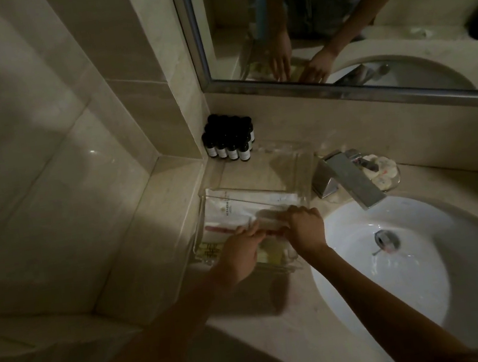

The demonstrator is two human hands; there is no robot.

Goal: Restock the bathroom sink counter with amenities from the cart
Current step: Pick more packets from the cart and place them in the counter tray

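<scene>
The step in hand is the filling of the clear tray (pixel 203 216), which stands on the left part of the worktop (pixel 266 315), against the tiled wall (pixel 42 147). Inside it lie white packets (pixel 235 209) at the far side and yellow packets (pixel 210 250) at the near left. Both hands are down in the tray. The left hand (pixel 241 252) has its fingers curled on one end of a long packet (pixel 272 231) with a red strip. The right hand (pixel 304 230), just beside it, bends its fingers down on the other end and seems to pinch it; the light is weak, so this is not fully certain. I judge that the packet is being laid flat among the others. The next move then asks to let it go, to draw both hands up over the tray wall, and to fetch more from the cart, which is not in view.

Far from the tray, in the corner, stands a tight group of dark bottles (pixel 230 139). Between them and the tray more clear plastic is seen; a second tray or a compartment, I cannot tell. To the right comes the metal tap (pixel 351 183), then a small dish (pixel 385 174) with wrapped soaps behind it, and the white basin (pixel 427 261). The mirror (pixel 331 14) hangs above. The tap stands near the right hand and could be knocked when it lifts.
</scene>
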